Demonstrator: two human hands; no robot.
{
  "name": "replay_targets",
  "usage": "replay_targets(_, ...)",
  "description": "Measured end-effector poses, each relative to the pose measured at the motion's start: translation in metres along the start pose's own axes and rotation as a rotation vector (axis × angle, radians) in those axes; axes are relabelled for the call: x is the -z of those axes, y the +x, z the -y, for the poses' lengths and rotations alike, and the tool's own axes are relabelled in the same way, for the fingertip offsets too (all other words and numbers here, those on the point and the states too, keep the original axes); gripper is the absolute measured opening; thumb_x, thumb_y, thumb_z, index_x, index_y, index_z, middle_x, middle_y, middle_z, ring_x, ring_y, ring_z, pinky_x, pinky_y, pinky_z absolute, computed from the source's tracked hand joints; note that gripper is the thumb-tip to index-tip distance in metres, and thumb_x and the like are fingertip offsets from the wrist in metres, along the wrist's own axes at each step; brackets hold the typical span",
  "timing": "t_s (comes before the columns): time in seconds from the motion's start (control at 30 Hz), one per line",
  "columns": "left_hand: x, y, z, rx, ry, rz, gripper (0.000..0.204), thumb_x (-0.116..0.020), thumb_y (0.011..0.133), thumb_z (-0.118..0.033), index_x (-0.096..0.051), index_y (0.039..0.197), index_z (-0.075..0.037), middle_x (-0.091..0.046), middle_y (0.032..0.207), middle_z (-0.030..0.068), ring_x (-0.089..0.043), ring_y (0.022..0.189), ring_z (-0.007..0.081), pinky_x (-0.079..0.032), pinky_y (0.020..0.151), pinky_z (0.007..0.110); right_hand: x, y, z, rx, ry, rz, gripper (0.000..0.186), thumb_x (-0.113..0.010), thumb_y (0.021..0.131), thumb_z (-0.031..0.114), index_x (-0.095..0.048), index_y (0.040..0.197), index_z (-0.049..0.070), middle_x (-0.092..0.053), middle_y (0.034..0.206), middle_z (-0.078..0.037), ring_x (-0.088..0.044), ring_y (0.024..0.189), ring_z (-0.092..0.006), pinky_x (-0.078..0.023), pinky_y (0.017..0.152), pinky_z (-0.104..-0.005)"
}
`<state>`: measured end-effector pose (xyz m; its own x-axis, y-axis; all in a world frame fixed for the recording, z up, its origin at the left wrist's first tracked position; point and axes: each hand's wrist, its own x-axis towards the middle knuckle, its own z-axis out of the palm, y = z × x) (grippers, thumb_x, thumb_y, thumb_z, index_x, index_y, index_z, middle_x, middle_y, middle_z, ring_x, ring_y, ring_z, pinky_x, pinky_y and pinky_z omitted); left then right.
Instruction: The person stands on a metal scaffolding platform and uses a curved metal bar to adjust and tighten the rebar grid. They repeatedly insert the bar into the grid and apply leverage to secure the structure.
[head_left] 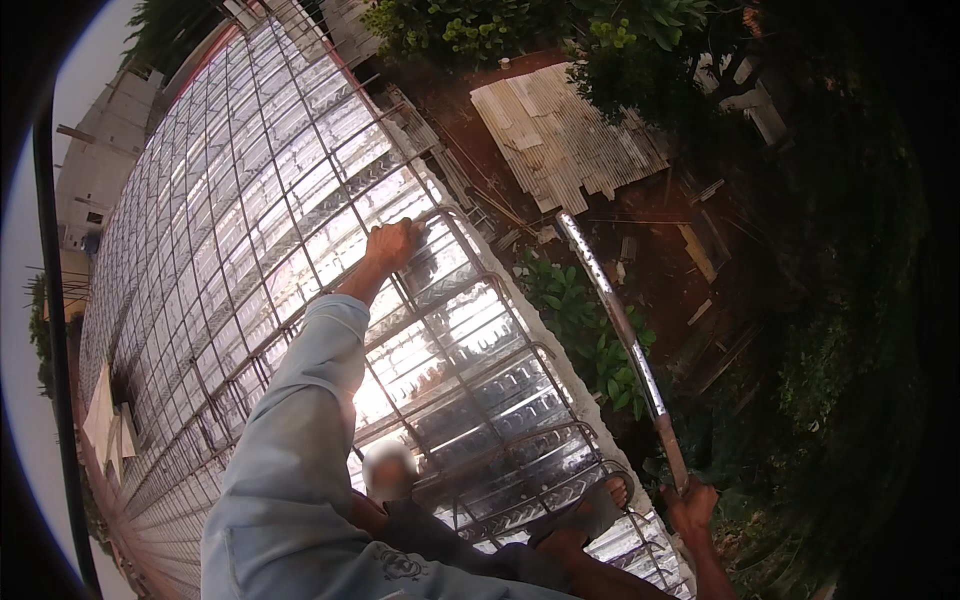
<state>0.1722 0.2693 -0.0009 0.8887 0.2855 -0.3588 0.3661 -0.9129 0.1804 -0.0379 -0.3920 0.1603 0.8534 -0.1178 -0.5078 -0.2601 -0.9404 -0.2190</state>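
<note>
My left hand (394,244), at the end of a pale blue sleeve, is closed around a steel bar near the slab's right edge. A bent rebar end (447,212) curves just beside it. At lower right, beyond the edge, my right hand (692,506) grips the lower end of a long metal pipe (625,340). The pipe has worn brown and shiny stretches and points up and away over the drop; its far end touches nothing I can make out. A foot in a dark sandal (600,505) rests on the slab edge near my right hand.
A rebar grid (235,170) covers shiny corrugated metal decking (470,345). Hooked bar ends line the rough concrete edge (560,370). Far below lie a corrugated roof (570,135), reddish ground and leafy plants (570,295). A pale building (110,140) stands at far left.
</note>
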Motion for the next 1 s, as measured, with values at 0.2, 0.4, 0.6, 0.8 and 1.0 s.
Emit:
replay_targets(0.2, 0.004, -0.037, -0.054, -0.27, -0.486, -0.639, 0.04, -0.066, 0.097, -0.041, -0.065, 0.118, -0.006, -0.067, 0.101, 0.0141, -0.062, 0.099, 0.0347, -0.045, 0.094, 0.047, 0.019, 0.007, 0.047, 0.106, -0.208, -0.095, 0.042, -0.083, 0.074, 0.034, -0.067, 0.079, -0.004, -0.066, 0.066, -0.023, -0.068, 0.063, -0.0416, -0.053, 0.064, -0.0488)
replay_targets(0.4, 0.069, -0.093, -0.139, 0.229, -2.052, 0.228, 0.066, -0.06, 0.101, -0.055, -0.051, 0.131, 0.004, -0.058, 0.087, 0.0163, -0.062, 0.074, 0.0296, -0.056, 0.065, 0.045, 0.009, -0.022, 0.111, 0.27, -0.293, -0.17, 0.041, -0.081, 0.079, 0.034, -0.066, 0.078, -0.003, -0.062, 0.059, -0.021, -0.066, 0.058, -0.0407, -0.05, 0.058, -0.0489)
replay_targets(0.6, 0.121, -0.098, -0.102, 0.388, -2.359, -0.007, 0.05, -0.059, 0.104, -0.047, -0.051, 0.11, 0.002, -0.05, 0.077, 0.0115, -0.051, 0.057, 0.0256, -0.05, 0.052, 0.048, 0.023, -0.034, 0.199, 0.271, -0.499, -0.21, 0.035, -0.076, 0.082, 0.034, -0.067, 0.093, 0.001, -0.067, 0.072, -0.023, -0.068, 0.072, -0.0444, -0.052, 0.068, -0.0523)
replay_targets(0.8, 0.167, -0.119, -0.085, 0.139, -2.651, 0.042, 0.037, -0.065, 0.101, -0.045, -0.056, 0.096, -0.009, -0.047, 0.064, 0.0041, -0.05, 0.053, 0.0203, -0.048, 0.051, 0.039, 0.052, -0.046, 0.248, 0.281, -0.369, -0.205, 0.035, -0.079, 0.083, 0.027, -0.065, 0.099, -0.001, -0.059, 0.064, -0.014, -0.062, 0.06, -0.0329, -0.047, 0.061, -0.0453)
replay_targets(1.0, 0.195, -0.154, -0.094, 0.095, -2.683, 0.15, 0.033, -0.062, 0.104, -0.04, -0.056, 0.099, -0.009, -0.046, 0.063, 0.0032, -0.049, 0.052, 0.0188, -0.048, 0.051, 0.037, 0.08, -0.063, 0.294, 0.056, 0.264, 0.249, 0.035, -0.081, 0.089, 0.034, -0.06, 0.08, 0.007, -0.05, 0.058, 0.0, -0.049, 0.049, -0.0091, -0.039, 0.048, -0.0296)
